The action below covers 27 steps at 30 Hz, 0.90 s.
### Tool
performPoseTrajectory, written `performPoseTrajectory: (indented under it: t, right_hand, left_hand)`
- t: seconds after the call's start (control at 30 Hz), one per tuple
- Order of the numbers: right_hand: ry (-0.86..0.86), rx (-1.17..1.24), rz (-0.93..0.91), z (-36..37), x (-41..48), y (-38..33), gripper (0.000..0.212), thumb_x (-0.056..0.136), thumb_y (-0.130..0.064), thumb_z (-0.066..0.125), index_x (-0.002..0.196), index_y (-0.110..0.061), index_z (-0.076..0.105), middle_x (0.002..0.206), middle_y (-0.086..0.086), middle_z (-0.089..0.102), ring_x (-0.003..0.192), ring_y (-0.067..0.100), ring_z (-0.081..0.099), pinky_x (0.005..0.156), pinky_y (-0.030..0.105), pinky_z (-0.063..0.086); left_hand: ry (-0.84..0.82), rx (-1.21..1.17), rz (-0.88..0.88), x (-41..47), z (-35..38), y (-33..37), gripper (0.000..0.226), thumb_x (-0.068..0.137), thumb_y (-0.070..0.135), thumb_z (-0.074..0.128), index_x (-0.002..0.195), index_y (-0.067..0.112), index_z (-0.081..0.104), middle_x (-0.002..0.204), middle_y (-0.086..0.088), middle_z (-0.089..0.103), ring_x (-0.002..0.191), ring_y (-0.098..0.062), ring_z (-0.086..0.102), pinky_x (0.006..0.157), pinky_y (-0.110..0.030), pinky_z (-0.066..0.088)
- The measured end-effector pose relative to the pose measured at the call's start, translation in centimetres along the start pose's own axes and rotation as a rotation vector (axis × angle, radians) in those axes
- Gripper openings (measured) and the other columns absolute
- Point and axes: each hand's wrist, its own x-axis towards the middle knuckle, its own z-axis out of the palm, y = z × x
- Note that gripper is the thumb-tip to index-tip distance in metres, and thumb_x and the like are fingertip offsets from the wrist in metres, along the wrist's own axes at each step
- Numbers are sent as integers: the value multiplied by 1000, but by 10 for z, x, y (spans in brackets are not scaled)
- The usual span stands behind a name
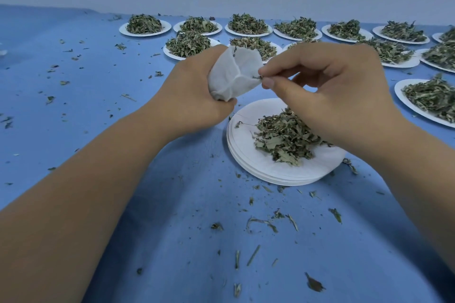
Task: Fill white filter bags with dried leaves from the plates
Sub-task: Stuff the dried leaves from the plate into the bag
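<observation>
Leaves [283, 140] and their plates take up much of my blue counter [160, 241]. Heaped plates [123, 30] stand in rows along the far edge and down the right side, each with its own grey-green mound. Just in front of me sits a stack [242, 155] of white plates. The top one carries a loose heap toward its right half, and its left part is bare.

My forearms reach in from the lower corners, and both hands are raised above the counter, near the far rim of the stack. My left hand [194, 96] is wrapped round the bag [236, 74], fingers curled about its lower end. The white bag stands up out of my fist, puffed and tilted to the right. My right hand [339, 91] meets it there, with thumb and forefinger pressed together on a small bit [256, 77] of leaf right at the bag's edge. The other fingers are curled loosely behind.

Crumbs [261, 222] of leaf lie scattered over the counter, thickest in front of the stack and off to the left.
</observation>
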Motion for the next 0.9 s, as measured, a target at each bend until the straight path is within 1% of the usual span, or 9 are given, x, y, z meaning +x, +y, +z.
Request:
performPoseTrajectory:
  t: [0.2, 0.33, 0.47, 0.53, 0.63, 0.7, 0.77, 0.83, 0.9]
  right_hand:
    - [-7, -18, 16, 0, -1, -1, 9, 90, -11, 73, 94, -16, 79, 91, -11, 76, 80, 5, 70, 77, 28, 57]
    - [-72, -66, 29, -1, -1, -2, 12, 91, -15, 72, 94, -26, 77, 79, -18, 67, 62, 1, 58, 66, 9, 40]
    - [-220, -45, 59, -3, -4, -3, 32, 89, 2, 58, 102, -22, 76, 75, -13, 63, 59, -11, 55, 61, 2, 37]
    - [-204, -33, 64, -4, -5, -3, 37, 85, -1, 53, 105, -21, 76, 73, -17, 59, 54, -6, 54, 58, 3, 36]
    - [-42, 10, 93, -4, -2, -1, 35, 85, -9, 53, 102, -28, 77, 71, -19, 61, 43, 12, 42, 51, 11, 33]
    - [38, 6, 85, -3, 0, -2, 30, 89, -12, 57, 102, -31, 76, 80, -23, 63, 55, 23, 50, 54, 25, 41]
    - [12, -6, 31, 0, -1, -3, 32, 91, -8, 59, 107, -30, 74, 99, -21, 68, 85, 14, 63, 72, 29, 49]
    - [-63, -21, -35, 3, -3, -2, 33, 89, -3, 58, 112, -21, 74, 115, -9, 70, 113, 13, 59, 93, 30, 48]
    - [-125, -41, -69, 5, -4, 0, 32, 88, -3, 56, 112, -12, 74, 114, 0, 70, 119, 19, 56, 100, 40, 45]
  left_hand:
    - [-11, 39, 33, 0, 2, -1, 50, 76, 6, 66, 87, 51, 47, 82, 22, 53, 68, 1, 48, 55, -11, 37]
    - [-13, 63, 66, -1, 3, 1, 49, 72, 10, 62, 88, 54, 46, 79, 30, 52, 69, 5, 50, 54, -7, 36]
    - [-16, 79, 87, -2, 6, 4, 47, 70, 19, 59, 104, 49, 50, 86, 32, 55, 77, 6, 54, 57, -8, 39]
    - [-19, 92, 84, -2, 5, 4, 49, 70, 21, 60, 108, 49, 49, 88, 30, 55, 78, 5, 54, 57, -8, 40]
    - [-28, 117, 79, -2, 4, 2, 52, 76, 24, 70, 107, 56, 43, 91, 27, 56, 83, 4, 54, 59, -8, 40]
    - [-23, 134, 85, -2, 4, 2, 50, 78, 31, 74, 108, 56, 43, 93, 25, 57, 85, 3, 56, 60, -10, 39]
    - [-10, 139, 93, -2, 6, 4, 45, 78, 36, 73, 109, 53, 46, 91, 22, 59, 84, -1, 57, 61, -16, 42]
    - [20, 113, 108, -2, 8, 7, 40, 76, 35, 71, 107, 49, 49, 87, 18, 60, 80, -3, 58, 58, -14, 42]
    - [59, 64, 115, -2, 11, 8, 35, 75, 31, 70, 102, 46, 52, 82, 19, 59, 75, -2, 57, 57, -12, 43]
